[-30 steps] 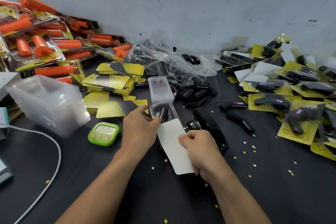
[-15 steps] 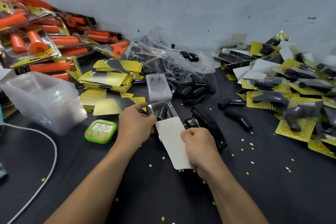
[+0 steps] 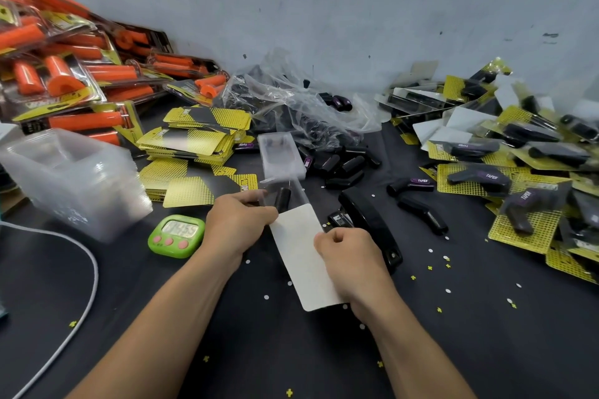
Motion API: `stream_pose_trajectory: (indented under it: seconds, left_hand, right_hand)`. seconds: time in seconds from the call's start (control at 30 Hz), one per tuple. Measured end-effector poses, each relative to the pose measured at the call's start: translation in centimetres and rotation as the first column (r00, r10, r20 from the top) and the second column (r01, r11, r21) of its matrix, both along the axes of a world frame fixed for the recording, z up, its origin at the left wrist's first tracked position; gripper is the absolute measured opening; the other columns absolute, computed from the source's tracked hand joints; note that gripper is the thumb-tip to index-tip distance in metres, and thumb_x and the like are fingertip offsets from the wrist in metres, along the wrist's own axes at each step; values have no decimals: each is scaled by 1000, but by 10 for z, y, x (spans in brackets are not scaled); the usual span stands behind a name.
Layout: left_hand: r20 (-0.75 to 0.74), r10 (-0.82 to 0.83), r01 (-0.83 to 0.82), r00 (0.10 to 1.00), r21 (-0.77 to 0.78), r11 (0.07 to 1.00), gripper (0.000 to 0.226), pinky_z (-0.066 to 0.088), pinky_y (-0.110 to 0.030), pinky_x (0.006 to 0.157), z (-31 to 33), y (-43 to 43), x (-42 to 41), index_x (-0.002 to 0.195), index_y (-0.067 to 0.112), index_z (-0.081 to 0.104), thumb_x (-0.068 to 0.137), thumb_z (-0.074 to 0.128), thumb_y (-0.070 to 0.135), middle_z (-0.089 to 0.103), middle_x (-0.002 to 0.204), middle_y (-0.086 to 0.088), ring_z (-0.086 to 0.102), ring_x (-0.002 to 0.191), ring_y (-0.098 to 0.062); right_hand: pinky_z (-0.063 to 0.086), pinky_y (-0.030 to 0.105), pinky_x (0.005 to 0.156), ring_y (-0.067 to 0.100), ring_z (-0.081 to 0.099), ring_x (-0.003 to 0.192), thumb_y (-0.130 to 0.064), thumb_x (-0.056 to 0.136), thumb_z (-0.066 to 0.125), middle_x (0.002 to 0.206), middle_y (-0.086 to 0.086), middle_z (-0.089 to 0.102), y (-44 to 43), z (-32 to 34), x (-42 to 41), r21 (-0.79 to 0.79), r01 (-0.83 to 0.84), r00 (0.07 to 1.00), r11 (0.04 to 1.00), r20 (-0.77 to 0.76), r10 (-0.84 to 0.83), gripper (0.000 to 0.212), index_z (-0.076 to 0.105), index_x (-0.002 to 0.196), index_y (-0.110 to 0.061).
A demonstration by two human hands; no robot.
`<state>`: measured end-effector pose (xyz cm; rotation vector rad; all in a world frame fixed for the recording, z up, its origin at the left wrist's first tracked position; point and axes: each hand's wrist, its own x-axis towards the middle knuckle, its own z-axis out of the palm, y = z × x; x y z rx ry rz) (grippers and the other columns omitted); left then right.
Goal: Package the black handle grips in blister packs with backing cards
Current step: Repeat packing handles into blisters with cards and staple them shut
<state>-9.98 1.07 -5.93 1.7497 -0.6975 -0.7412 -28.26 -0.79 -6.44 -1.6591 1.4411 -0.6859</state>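
My left hand (image 3: 238, 223) grips the left edge of a clear blister pack (image 3: 283, 194) with a black handle grip (image 3: 282, 198) inside it. My right hand (image 3: 351, 261) pinches a backing card (image 3: 303, 256), white side up, whose far end sits in the blister's near end. An empty clear blister (image 3: 280, 155) lies just beyond. Loose black grips (image 3: 343, 165) lie on the black table behind, beside a clear plastic bag (image 3: 298, 107). Yellow backing cards (image 3: 194, 136) are stacked at the centre left.
A black stapler (image 3: 372, 223) lies right of my right hand. A green timer (image 3: 176, 235) sits left of my left hand. Stacked clear blisters (image 3: 71, 178) and a white cable (image 3: 81, 285) are at left. Orange grip packs (image 3: 64, 74) pile far left; finished black packs (image 3: 505, 178) at right.
The backing card has slid a little further into the blister pack. Both hands keep their hold and have barely moved.
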Motion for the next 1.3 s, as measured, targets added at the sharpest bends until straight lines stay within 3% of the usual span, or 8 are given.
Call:
stream_pose_trajectory:
  seconds: [0.1,0.23,0.33,0.43,0.63,0.93,1.1,1.3]
  left_hand:
    - [123,-19,17,992,20,1000,38,50,-24,58,0,0,-1,106,40,75,75,72,17,70,70,14,65,65,-5]
    - [337,-107,90,935,68,994,28,52,-30,65,0,-1,-6,88,46,61,80,65,19,70,69,12,66,72,-11]
    - [467,-215,171,858,135,976,38,50,-32,71,-1,-2,-9,117,37,64,82,64,23,70,77,7,64,82,-15]
    - [391,-263,239,882,110,965,67,46,-24,67,-2,-1,-11,145,33,52,80,68,23,68,79,12,63,78,-7]
    - [69,-270,273,960,-42,961,58,51,-21,50,2,-1,-11,137,24,61,84,63,0,66,58,4,57,46,-9]
    - [160,-130,136,979,-28,990,27,45,-20,43,1,-3,-12,115,22,70,94,55,13,65,50,-4,59,40,-17]
    - [16,-220,220,975,-45,974,38,52,-23,48,3,-2,-7,131,10,67,95,55,4,72,66,-4,63,47,-17]
    - [37,-327,329,944,-63,942,63,49,-22,52,2,1,-3,139,22,62,83,66,-6,70,65,2,58,48,-15]
  right_hand:
    - [50,24,50,7,65,56,-42,70,70,62,-13,68,4,1,2,27,-20,998,999,62,18,27,63,72,-15]
    - [62,41,61,19,75,68,-26,76,71,72,-2,77,3,2,1,80,-75,986,994,154,62,10,71,79,-16]
    - [60,42,59,30,74,71,-22,82,67,73,5,76,3,0,0,51,-81,985,995,159,72,11,70,79,-11]
    - [60,43,59,28,74,71,-21,86,65,73,3,76,2,-2,1,25,-79,985,997,156,74,13,74,81,-14]
    - [61,51,66,30,75,75,-21,92,65,75,4,77,0,-3,0,30,-69,985,997,161,63,18,76,83,-10]
    - [61,50,67,29,75,75,-26,91,64,78,6,77,-2,-4,-1,63,-124,978,990,176,111,23,74,84,-6]
    - [62,48,68,29,76,75,-21,96,64,77,5,78,-4,-4,-3,109,-108,975,988,207,84,22,76,81,-11]
    - [62,55,72,29,76,76,-24,96,64,78,6,78,-3,-2,-3,110,-86,978,990,196,63,24,76,82,-8]
